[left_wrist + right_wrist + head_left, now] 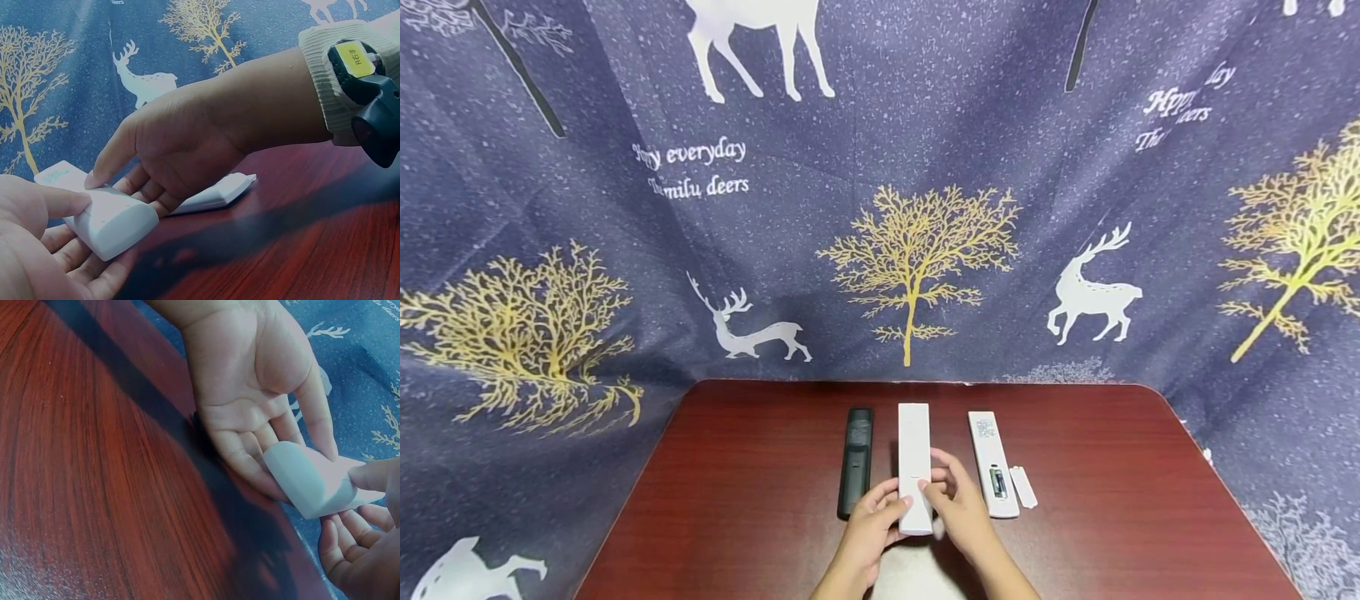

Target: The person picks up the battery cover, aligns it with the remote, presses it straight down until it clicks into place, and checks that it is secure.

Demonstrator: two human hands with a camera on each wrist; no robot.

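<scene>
A white remote control (914, 442) is held between both hands, its back side facing up in the head view. My left hand (871, 527) grips its lower left side, thumb on top and fingers curled underneath. From the right, my right hand (961, 507) holds it too, with the thumb pressing on the back near a small notch and the fingers along the edge. The left wrist view shows the near end of the white remote (115, 222) lifted over the table. In the right wrist view both thumbs lie on the remote (312, 481).
To the left lies a black remote (855, 462), back side up. On the right rests another white remote (992, 467) with its battery compartment uncovered and a battery inside. A loose white battery cover (1023, 487) lies beside it on the reddish wooden table (737, 500). A patterned cloth (925, 150) hangs behind.
</scene>
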